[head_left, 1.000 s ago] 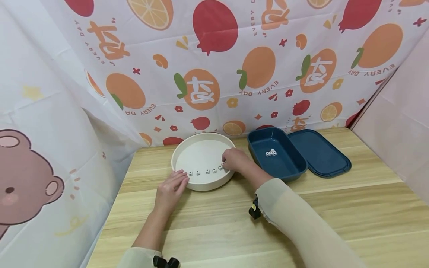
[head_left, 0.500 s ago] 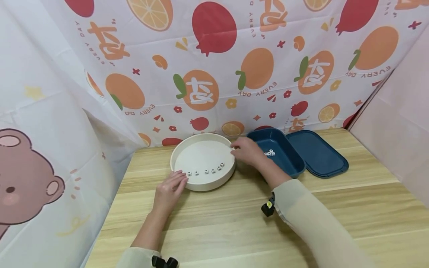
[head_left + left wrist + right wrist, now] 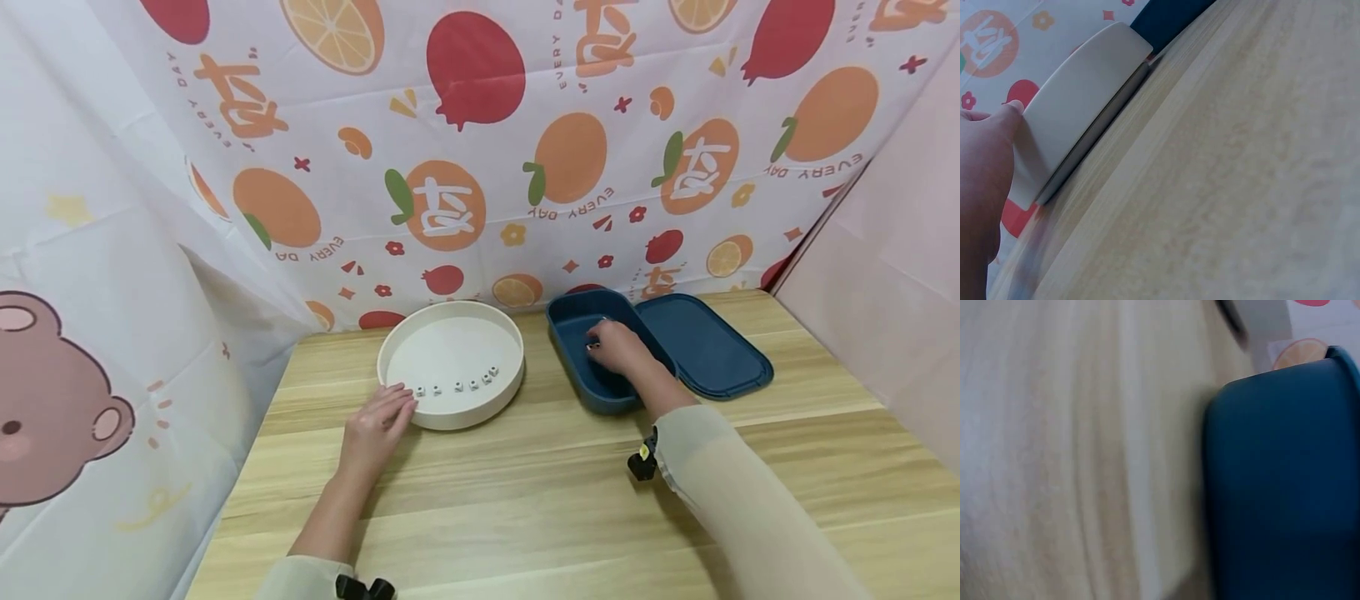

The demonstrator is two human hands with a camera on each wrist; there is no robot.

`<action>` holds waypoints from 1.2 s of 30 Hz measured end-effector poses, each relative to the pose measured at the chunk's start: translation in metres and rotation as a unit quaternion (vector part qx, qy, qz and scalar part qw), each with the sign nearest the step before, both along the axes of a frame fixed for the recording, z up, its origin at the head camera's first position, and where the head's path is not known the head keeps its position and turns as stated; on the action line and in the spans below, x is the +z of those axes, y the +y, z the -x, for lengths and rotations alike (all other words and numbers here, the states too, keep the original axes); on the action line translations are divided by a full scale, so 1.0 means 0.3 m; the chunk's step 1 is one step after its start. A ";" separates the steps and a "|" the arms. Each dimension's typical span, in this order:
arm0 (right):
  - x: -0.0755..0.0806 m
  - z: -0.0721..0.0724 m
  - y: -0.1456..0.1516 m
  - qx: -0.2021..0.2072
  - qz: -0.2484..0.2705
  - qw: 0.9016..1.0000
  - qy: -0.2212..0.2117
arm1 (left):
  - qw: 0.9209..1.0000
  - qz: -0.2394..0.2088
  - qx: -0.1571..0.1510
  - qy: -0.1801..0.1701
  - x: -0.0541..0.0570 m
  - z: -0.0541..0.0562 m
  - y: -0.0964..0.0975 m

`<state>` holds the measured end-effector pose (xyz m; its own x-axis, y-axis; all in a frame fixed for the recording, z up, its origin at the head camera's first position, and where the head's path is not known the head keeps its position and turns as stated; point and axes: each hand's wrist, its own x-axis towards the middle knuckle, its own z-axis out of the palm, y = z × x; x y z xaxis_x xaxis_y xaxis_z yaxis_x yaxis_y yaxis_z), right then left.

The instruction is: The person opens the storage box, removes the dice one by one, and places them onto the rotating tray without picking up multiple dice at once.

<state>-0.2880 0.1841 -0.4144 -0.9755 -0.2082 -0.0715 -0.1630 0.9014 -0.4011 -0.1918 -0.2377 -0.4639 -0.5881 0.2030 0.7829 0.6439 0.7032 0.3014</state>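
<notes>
A round white tray (image 3: pixel 459 419) with a raised rim sits on the table, bearing several small white dice (image 3: pixel 458 387) in a curved row near its front. My left hand (image 3: pixel 372 425) holds the tray's front-left rim, fingers over the edge and thumb against the outer wall, as the left wrist view shows too. Inside the dark blue box (image 3: pixel 611 402) right of the tray is my right hand (image 3: pixel 621 350), fingertips down near the bottom. Dark and white specks show at those fingertips; whether they grasp a die is hidden. The right wrist view shows only the box's outer wall (image 3: pixel 1285 475).
The blue lid (image 3: pixel 708 346) lies flat to the right of the box. A fruit-printed cloth (image 3: pixel 465 275) hangs just behind the tray and box. Bare wood table (image 3: pixel 480 508) stretches in front of them.
My right hand has left the dice row, moved right over the tray's rim and gone down into the blue box, covering the dice there. My left hand stays on the tray's rim.
</notes>
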 end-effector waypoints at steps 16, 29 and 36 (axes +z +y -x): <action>-0.016 0.004 -0.025 0.008 -0.031 0.999 0.026 | 1.000 0.002 0.002 -0.002 0.001 -0.005 -0.006; 0.114 -0.005 -0.289 0.056 0.042 0.986 0.150 | 1.000 0.001 -0.001 0.010 0.004 -0.008 -0.001; 0.117 -0.020 -0.460 0.107 0.052 0.985 0.125 | 1.000 -0.006 -0.010 0.007 0.009 -0.010 0.008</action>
<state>-0.2819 0.0461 -0.3793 -0.8928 -0.4050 0.1972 -0.4503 0.7920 -0.4122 -0.1889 -0.2354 -0.4612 -0.5727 0.2042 0.7939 0.6616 0.6870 0.3006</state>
